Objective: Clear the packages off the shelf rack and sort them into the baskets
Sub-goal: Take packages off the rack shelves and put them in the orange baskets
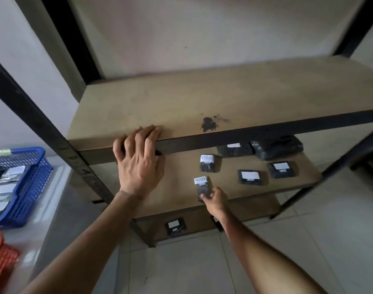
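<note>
My left hand (138, 160) grips the front edge of the upper shelf board (202, 107) of the black-framed rack. My right hand (215, 199) reaches onto the middle shelf (177, 194) and pinches the near end of a small black package with a white "RETURN" label (202, 185). A second "RETURN" package (207, 163) lies just behind it. Several more black packages with white labels lie to the right (251, 177) (282, 169), and two larger ones sit at the back (234, 149) (276, 146). One package (175, 226) lies on the bottom shelf.
A blue mesh basket (30, 181) holding several packages stands on a white surface at the left. An orange basket (1, 253) is below it at the frame's edge. Grey tiled floor (308, 251) lies in front of the rack, a white wall behind.
</note>
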